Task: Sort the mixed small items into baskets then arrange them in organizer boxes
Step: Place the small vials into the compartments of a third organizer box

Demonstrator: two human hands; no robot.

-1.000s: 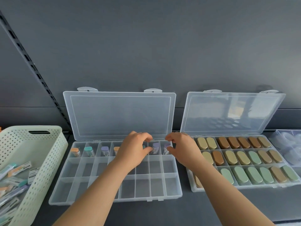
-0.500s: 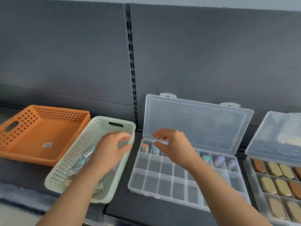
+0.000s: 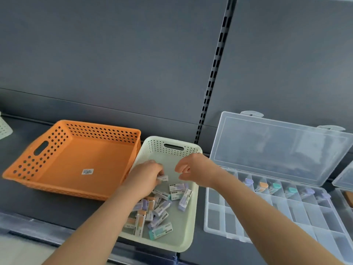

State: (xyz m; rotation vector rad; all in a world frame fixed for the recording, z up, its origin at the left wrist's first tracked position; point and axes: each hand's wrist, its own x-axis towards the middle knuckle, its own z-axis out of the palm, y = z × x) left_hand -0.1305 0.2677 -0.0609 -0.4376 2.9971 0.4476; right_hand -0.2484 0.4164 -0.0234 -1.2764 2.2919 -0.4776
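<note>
Pinched 1 small box [image 3: 162, 177] between thumb and fingertips of the left hand [image 3: 147, 175], down inside the pale green basket [image 3: 156, 148], at the far end of the loose pile [image 3: 160, 209] of similar boxes. Took it from the edge of the heap, probably because a piece lying apart lifts without dragging its neighbours. Held the right hand [image 3: 196, 172] over the same basket's far right corner, fingers half curled and apart, gripping nothing; likely poised for a 2nd piece so both hands could carry at once. Set the basket close beside the clear organizer box [image 3: 298, 217], presumably to keep each trip short. Propped the box's lid [image 3: 277, 148] open toward the back panel, clear of the compartments. Filled only the back row, with capped pieces [image 3: 263, 186] in purple, orange and teal; left the nearer rows unfilled, so judged the arranging stage as barely begun. Left the orange basket [image 3: 99, 131] on the other side, a sticker [image 3: 87, 171] on its floor. Caught only a corner of a 2nd organizer [image 3: 342, 196] at the right edge.
</note>
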